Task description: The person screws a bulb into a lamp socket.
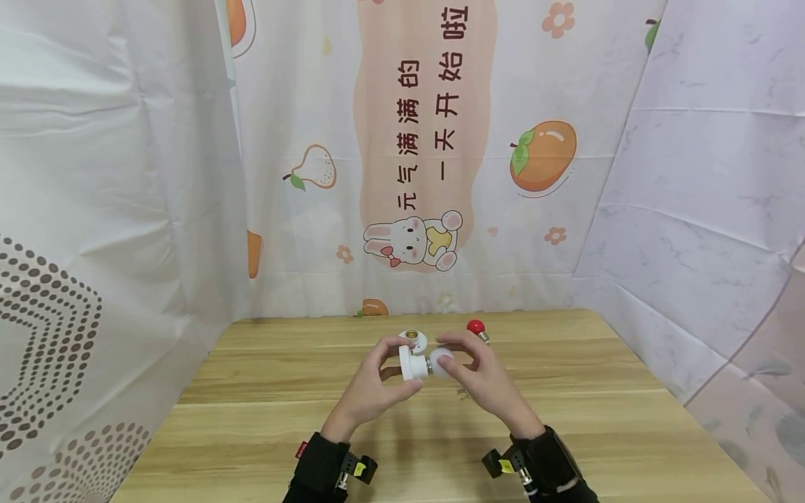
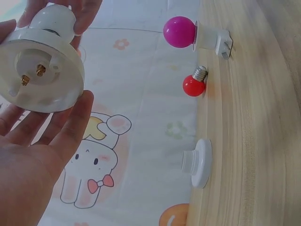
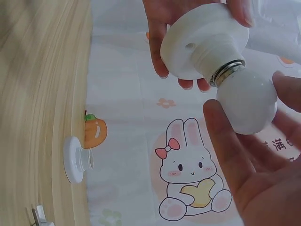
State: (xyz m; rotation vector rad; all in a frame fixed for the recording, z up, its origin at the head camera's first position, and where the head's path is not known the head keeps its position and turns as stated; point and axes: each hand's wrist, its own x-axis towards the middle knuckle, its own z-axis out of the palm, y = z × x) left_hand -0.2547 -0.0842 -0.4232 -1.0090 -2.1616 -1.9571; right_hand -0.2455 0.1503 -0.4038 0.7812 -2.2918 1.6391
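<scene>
Above the table, my left hand point(image 1: 374, 388) holds a white round-based lamp holder point(image 1: 411, 366) by its rim, fingers and thumb spread around the base. Its hollow underside, with two brass screws point(image 2: 41, 70), faces the left wrist view. My right hand point(image 1: 489, 383) grips a white globe bulb point(image 3: 248, 101) between thumb and fingers. The bulb's metal screw cap point(image 3: 227, 72) sits at the holder's mouth, partly inside, with some thread showing. Bulb and holder lie in one line, tilted sideways between the two hands.
Behind the hands a second white lamp holder point(image 1: 411, 337) stands on the wooden table point(image 1: 283, 391). A red bulb point(image 1: 476, 326) lies to its right. A magenta bulb point(image 2: 179, 32) in a white plug-in socket point(image 2: 207, 37) is beside it. A printed curtain point(image 1: 302, 230) hangs behind.
</scene>
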